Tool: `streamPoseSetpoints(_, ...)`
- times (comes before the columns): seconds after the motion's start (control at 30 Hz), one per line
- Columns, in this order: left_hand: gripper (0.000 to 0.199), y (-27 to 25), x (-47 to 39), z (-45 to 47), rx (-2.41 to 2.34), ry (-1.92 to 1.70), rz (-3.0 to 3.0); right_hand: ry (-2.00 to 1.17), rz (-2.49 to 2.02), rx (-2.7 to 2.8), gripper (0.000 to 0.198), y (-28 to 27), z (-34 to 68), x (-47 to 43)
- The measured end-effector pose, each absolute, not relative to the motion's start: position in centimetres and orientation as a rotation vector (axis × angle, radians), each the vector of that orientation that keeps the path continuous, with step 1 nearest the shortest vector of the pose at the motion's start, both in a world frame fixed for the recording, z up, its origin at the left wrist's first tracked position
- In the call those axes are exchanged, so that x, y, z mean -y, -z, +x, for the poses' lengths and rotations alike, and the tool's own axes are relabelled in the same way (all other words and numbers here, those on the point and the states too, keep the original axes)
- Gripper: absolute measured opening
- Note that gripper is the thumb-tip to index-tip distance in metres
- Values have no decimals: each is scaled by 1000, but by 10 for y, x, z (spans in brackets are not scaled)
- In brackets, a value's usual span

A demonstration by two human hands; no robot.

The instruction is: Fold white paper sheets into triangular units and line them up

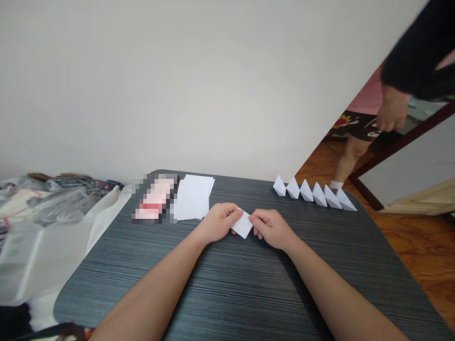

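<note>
White folded paper (242, 224), pinched by fingers of left hand (216, 221) and right hand (270, 228); mid-fold, crease needs pressing; finished boats (314, 193) at two o'clock.

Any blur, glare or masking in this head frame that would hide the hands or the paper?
Head view: light is soft and even, without glare; both hands, left and right, and the folded paper are sharp; a pixelated patch masks something beside the paper stack; wide-angle bending at the edges.

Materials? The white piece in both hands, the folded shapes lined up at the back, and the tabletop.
White piece: thin matte paper, by its sharp creases. Folded shapes: apparently the same white paper, standing stiffly. Tabletop: dark grey, fine striped grain, slight sheen; probably laminate over board, not certain.
</note>
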State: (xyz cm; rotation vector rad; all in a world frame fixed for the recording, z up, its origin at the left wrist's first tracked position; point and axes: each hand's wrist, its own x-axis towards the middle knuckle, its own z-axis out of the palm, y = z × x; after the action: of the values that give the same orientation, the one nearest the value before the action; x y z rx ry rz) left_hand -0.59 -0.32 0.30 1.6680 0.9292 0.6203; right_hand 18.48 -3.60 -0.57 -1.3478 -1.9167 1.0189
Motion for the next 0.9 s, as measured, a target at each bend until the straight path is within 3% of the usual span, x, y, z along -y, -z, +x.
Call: streamPoseSetpoints(0.9,34,0,3,-5,-857,-594,1533,-1041,-1368,1717,36,11,187,35)
